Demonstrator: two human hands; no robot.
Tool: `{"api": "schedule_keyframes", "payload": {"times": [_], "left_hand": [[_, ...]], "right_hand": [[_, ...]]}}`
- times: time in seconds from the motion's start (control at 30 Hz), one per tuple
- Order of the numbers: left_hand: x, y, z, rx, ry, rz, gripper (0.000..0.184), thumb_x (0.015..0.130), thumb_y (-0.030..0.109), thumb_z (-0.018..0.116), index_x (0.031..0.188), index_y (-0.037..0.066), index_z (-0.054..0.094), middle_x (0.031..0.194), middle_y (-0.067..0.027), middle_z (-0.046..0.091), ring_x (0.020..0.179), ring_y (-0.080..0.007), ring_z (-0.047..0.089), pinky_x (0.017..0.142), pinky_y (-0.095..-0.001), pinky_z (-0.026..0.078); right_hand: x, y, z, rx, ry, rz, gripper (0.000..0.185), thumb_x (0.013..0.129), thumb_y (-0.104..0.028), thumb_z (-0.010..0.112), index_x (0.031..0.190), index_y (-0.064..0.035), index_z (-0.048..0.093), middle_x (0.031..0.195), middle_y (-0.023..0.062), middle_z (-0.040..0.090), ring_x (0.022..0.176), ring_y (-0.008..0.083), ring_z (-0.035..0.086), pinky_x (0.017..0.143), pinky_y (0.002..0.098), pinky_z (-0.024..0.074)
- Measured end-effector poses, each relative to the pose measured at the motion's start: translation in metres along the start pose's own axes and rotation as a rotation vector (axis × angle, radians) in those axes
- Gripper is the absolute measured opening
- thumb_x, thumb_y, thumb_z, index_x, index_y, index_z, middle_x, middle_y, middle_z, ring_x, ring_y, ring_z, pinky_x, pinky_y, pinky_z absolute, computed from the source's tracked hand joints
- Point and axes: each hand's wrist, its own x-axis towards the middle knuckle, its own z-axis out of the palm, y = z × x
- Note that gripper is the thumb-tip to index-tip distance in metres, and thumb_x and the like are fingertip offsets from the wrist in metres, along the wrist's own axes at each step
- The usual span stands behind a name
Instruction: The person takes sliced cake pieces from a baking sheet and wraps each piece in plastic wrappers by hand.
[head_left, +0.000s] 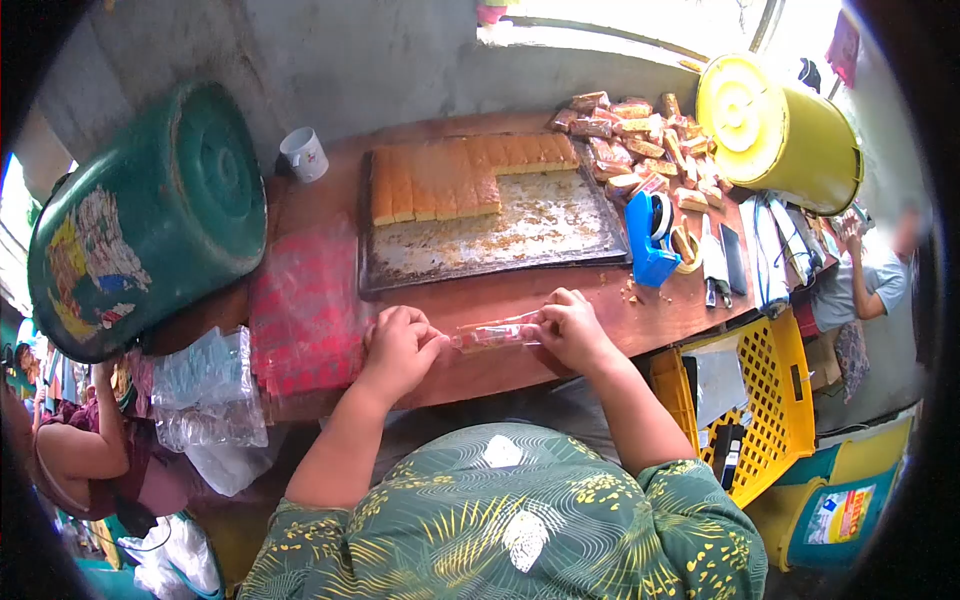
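A small clear wrapper with red print [495,334] is stretched between my two hands, over the front edge of the wooden table. My left hand [403,345] pinches its left end, and my right hand [572,328] pinches its right end. Whatever the wrapper contains is hard to make out. Beyond my hands, a dark metal tray [500,248] holds rows of sliced yellow cake with a brown top [440,182], along its back and left. Left of my left hand lies a stack of red-printed plastic wrappers [305,320]. A blue tape dispenser [652,240] stands right of the tray.
Wrapped cake pieces [640,145] are heaped at the back right, beside a yellow bucket [785,130]. A green drum [150,220] and white mug [304,154] stand left. A yellow crate [775,400] is at right. People sit at both sides [868,280].
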Motion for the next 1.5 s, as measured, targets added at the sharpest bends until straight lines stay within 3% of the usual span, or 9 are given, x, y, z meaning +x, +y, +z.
{"api": "schedule_keyframes", "payload": {"times": [0.33, 0.53, 0.63, 0.83, 0.93, 1.07, 1.23, 1.3, 1.5], "left_hand": [[0.006, 0.022, 0.004, 0.113, -0.13, 0.024, 0.007, 0.084, 0.022, 0.077, 0.087, 0.016, 0.076, 0.098, -0.0017, 0.072, 0.12, -0.027, 0.057, 0.104, -0.0518, 0.037], [-0.014, 0.025, 0.004, 0.359, -0.012, 0.312, 0.01, 0.087, 0.02, 0.074, 0.094, 0.017, 0.08, 0.107, -0.0028, 0.071, 0.112, -0.026, 0.058, 0.099, -0.0528, 0.039], [0.022, 0.019, -0.007, 0.168, -0.314, 0.044, 0.008, 0.086, 0.022, 0.076, 0.091, 0.018, 0.08, 0.108, -0.0027, 0.07, 0.115, -0.0254, 0.057, 0.098, -0.0525, 0.039], [0.008, 0.016, 0.023, 0.421, -0.025, 0.207, 0.021, 0.089, 0.032, 0.073, 0.098, 0.013, 0.077, 0.109, -0.0001, 0.065, 0.114, -0.027, 0.053, 0.099, -0.0498, 0.038], [-0.007, 0.037, 0.023, 0.239, 0.014, 0.134, 0.046, 0.094, 0.038, 0.074, 0.118, 0.0, 0.067, 0.116, -0.0088, 0.064, 0.123, -0.0238, 0.054, 0.105, -0.0465, 0.04], [0.029, 0.024, 0.048, -1.174, -0.093, -0.359, 0.035, 0.102, 0.011, 0.068, 0.133, 0.0, 0.056, 0.132, -0.01, 0.063, 0.121, -0.0154, 0.059, 0.109, -0.0322, 0.045], [0.027, 0.022, 0.055, -0.742, -0.204, -0.05, 0.039, 0.101, 0.004, 0.062, 0.139, 0.001, 0.054, 0.132, -0.0133, 0.065, 0.127, -0.0228, 0.06, 0.113, -0.0363, 0.045], [0.021, 0.03, 0.048, -0.49, -0.132, 0.039, 0.043, 0.099, 0.004, 0.064, 0.141, 0.0, 0.054, 0.139, -0.0172, 0.062, 0.132, -0.0262, 0.058, 0.115, -0.0372, 0.043], [0.01, 0.03, 0.034, -0.297, -0.113, 0.349, 0.078, 0.084, 0.048, 0.079, 0.144, 0.004, 0.055, 0.148, -0.0162, 0.057, 0.139, -0.0367, 0.05, 0.117, -0.0493, 0.037]], "right_hand": [[-0.009, -0.011, 0.006, -0.204, 0.0, -0.02, 0.005, 0.082, -0.02, 0.074, 0.086, -0.0215, 0.078, 0.102, -0.0014, 0.067, 0.11, 0.0277, 0.059, 0.093, 0.0462, 0.0473], [-0.031, -0.023, 0.004, -0.243, -0.053, -0.041, 0.025, 0.085, -0.018, 0.072, 0.108, -0.0224, 0.08, 0.112, 0.0039, 0.069, 0.109, 0.0307, 0.061, 0.098, 0.0496, 0.0459], [-0.002, -0.026, -0.014, -0.346, -0.235, 0.042, 0.019, 0.083, -0.022, 0.074, 0.101, -0.0249, 0.081, 0.108, -0.0001, 0.07, 0.109, 0.0291, 0.061, 0.099, 0.0466, 0.0465], [-0.013, -0.023, 0.014, -0.484, -0.013, -0.096, 0.018, 0.086, -0.033, 0.072, 0.094, -0.0182, 0.077, 0.096, 0.0024, 0.067, 0.104, 0.0266, 0.06, 0.088, 0.0439, 0.0466], [-0.036, -0.044, 0.017, -0.42, -0.036, -0.045, 0.045, 0.089, -0.038, 0.072, 0.123, -0.0096, 0.068, 0.115, 0.0086, 0.062, 0.112, 0.0313, 0.058, 0.093, 0.047, 0.046], [-0.042, -0.054, 0.02, -0.157, 0.041, 0.046, 0.064, 0.09, -0.033, 0.075, 0.142, -0.0009, 0.055, 0.135, 0.0164, 0.054, 0.127, 0.038, 0.052, 0.105, 0.0522, 0.0429], [-0.019, -0.047, -0.007, 0.345, 0.224, -0.045, 0.056, 0.088, -0.02, 0.078, 0.138, -0.0016, 0.061, 0.124, 0.0179, 0.064, 0.118, 0.0369, 0.061, 0.107, 0.0511, 0.0449], [-0.021, -0.038, 0.0, 0.243, 0.169, -0.166, 0.044, 0.086, -0.023, 0.08, 0.128, -0.0142, 0.072, 0.116, 0.0134, 0.068, 0.108, 0.0326, 0.066, 0.101, 0.0501, 0.0487], [-0.033, -0.046, 0.002, 0.129, -0.055, -0.114, 0.027, 0.092, -0.031, 0.074, 0.117, -0.0213, 0.08, 0.118, 0.0135, 0.067, 0.113, 0.0354, 0.064, 0.098, 0.0496, 0.0491]]}}
